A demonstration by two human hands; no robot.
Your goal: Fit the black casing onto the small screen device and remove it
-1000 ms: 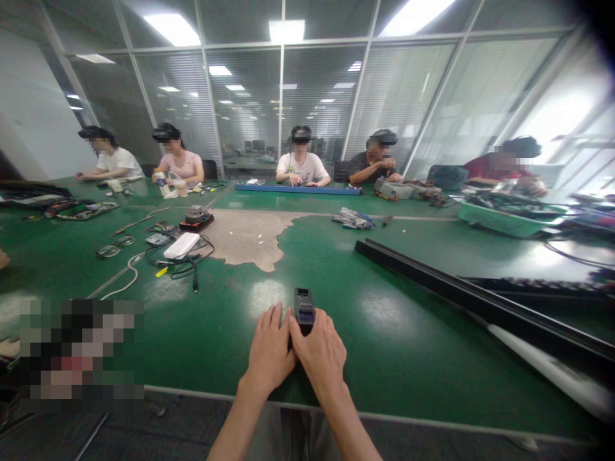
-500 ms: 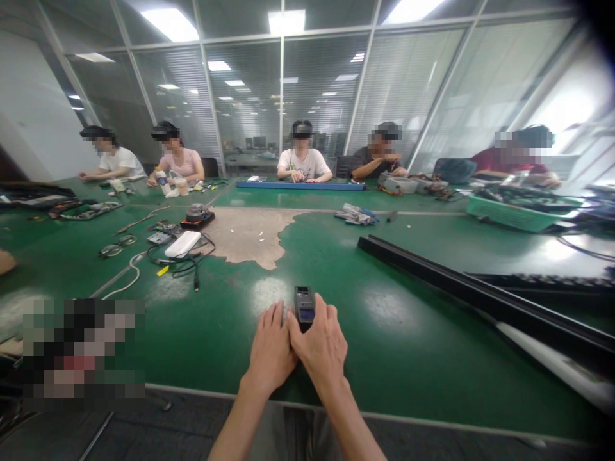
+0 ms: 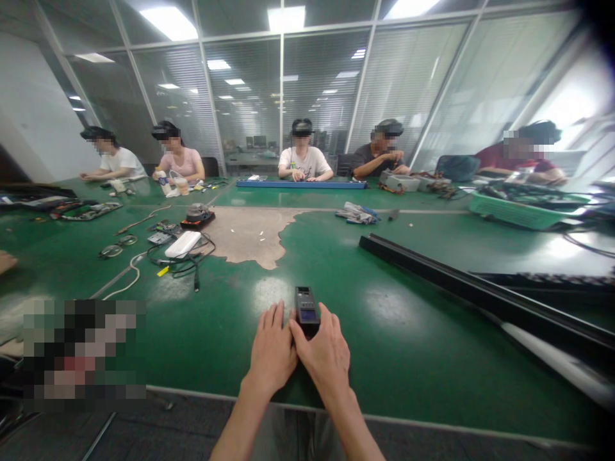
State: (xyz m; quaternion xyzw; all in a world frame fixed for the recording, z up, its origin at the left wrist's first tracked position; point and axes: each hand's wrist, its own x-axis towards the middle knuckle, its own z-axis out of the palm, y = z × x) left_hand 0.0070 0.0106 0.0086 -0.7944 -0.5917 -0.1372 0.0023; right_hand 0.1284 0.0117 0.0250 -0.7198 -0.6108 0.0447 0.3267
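A small black box-shaped device [image 3: 307, 310] stands on the green table in front of me, with a dark bluish panel and a row of small marks on its top. My right hand [image 3: 325, 346] curves around its near end, thumb on the left side and fingers along the right. My left hand [image 3: 273, 349] lies flat on the table just left of the device, fingers stretched forward. Its thumb side is close to my right thumb; whether it touches the device I cannot tell.
A long black bar [image 3: 432, 275] lies slantwise at right, beside a white strip [image 3: 552, 358]. Left of centre are a white power bank [image 3: 183, 244], cables and glasses [image 3: 118, 246]. Gloves [image 3: 357, 213] and a green basket [image 3: 528, 211] lie farther back. Several people sit around the table.
The device's near end has swung slightly to the right, and my right hand's fingers have shifted a little with it. My left hand stays in place.
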